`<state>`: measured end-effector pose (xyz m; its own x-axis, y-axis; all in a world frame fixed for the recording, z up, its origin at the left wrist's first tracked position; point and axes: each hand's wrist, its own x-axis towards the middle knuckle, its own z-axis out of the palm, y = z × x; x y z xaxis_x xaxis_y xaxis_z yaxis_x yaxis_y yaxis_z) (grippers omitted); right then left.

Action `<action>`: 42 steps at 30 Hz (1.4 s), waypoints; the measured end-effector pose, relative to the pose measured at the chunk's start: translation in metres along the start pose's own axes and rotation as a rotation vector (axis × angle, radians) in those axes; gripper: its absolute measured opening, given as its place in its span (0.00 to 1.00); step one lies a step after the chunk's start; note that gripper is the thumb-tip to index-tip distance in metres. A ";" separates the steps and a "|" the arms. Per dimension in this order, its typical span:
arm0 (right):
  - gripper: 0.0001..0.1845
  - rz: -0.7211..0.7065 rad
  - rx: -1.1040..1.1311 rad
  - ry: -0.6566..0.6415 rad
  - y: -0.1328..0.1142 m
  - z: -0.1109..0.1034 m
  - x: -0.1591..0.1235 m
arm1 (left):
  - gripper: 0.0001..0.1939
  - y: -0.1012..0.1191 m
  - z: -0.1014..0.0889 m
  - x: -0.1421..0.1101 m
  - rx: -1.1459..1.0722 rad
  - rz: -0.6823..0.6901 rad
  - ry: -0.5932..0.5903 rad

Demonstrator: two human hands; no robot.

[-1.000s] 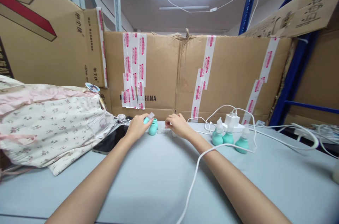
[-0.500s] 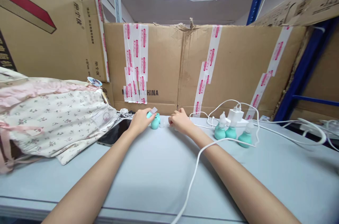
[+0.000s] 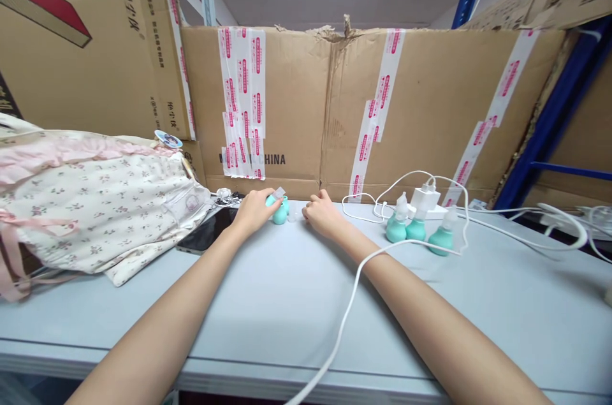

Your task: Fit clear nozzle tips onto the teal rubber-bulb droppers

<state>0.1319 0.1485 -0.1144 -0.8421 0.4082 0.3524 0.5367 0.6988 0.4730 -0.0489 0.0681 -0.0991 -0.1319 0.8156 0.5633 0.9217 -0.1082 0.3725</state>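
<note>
On the table point(image 3: 277, 303), the bag point(image 3: 105, 201) lies left, phone point(image 3: 206, 234) beside it; bulbs point(image 3: 280, 216) stand between left hand point(image 3: 255, 210) and right hand point(image 3: 326, 213), three more bulbs point(image 3: 415, 231) right, before the charger point(image 3: 424, 199).

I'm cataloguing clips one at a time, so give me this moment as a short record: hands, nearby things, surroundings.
Left hand: holding a turquoise piece with a translucent tip, partly hidden
Right hand: curled near a small translucent piece; grip hidden
Beside left hand: turquoise bulb
Robotless right side: three turquoise bulbs with translucent nozzles, white charger
Left side: black phone, floral cloth bag
Behind: taped cardboard
</note>
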 end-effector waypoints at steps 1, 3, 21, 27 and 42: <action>0.10 0.003 0.005 -0.003 0.001 0.000 0.000 | 0.19 0.000 0.000 0.000 0.000 0.002 0.001; 0.11 0.019 0.035 -0.002 0.002 -0.001 0.000 | 0.19 0.001 -0.001 -0.001 -0.001 0.005 0.001; 0.22 0.277 0.754 0.132 0.001 -0.023 0.011 | 0.15 0.001 0.001 -0.003 0.175 0.111 -0.037; 0.21 0.259 1.222 0.069 -0.003 -0.020 0.021 | 0.13 0.007 0.002 -0.006 0.389 0.292 -0.065; 0.17 0.319 1.247 0.314 -0.008 -0.053 0.016 | 0.20 0.016 -0.007 -0.005 0.177 0.114 -0.067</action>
<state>0.1168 0.1184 -0.0699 -0.5505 0.6199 0.5592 0.1576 0.7350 -0.6595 -0.0362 0.0580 -0.0908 -0.0038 0.8405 0.5417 0.9796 -0.1056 0.1707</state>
